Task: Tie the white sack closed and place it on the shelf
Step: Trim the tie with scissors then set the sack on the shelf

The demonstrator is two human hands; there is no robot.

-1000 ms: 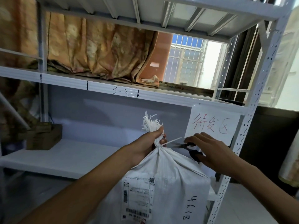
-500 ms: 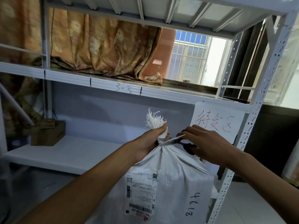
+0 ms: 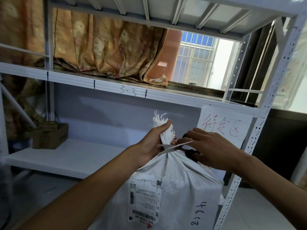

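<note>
A white woven sack [image 3: 172,185] stands in front of me, with a shipping label and handwritten digits on its side. Its neck is gathered and bound, and a frayed tuft sticks up above. My left hand [image 3: 154,143] is closed around that neck just under the tuft. My right hand [image 3: 209,148] holds black-handled scissors [image 3: 174,146], whose open blades lie across the neck at the tie. A white metal shelf [image 3: 69,158] stands behind the sack, with its lower board at about the height of the sack's neck.
A brown cardboard box [image 3: 49,136] sits on the left of the lower board. A patterned curtain [image 3: 106,50] drapes onto the upper board. A paper sign with red writing [image 3: 224,127] hangs on the shelf's right. The perforated upright [image 3: 259,130] stands close to my right arm.
The scissors came in from the right and their blades now straddle the sack's neck. The thin tie tail that stuck out to the right is no longer visible. My left hand kept its grip.
</note>
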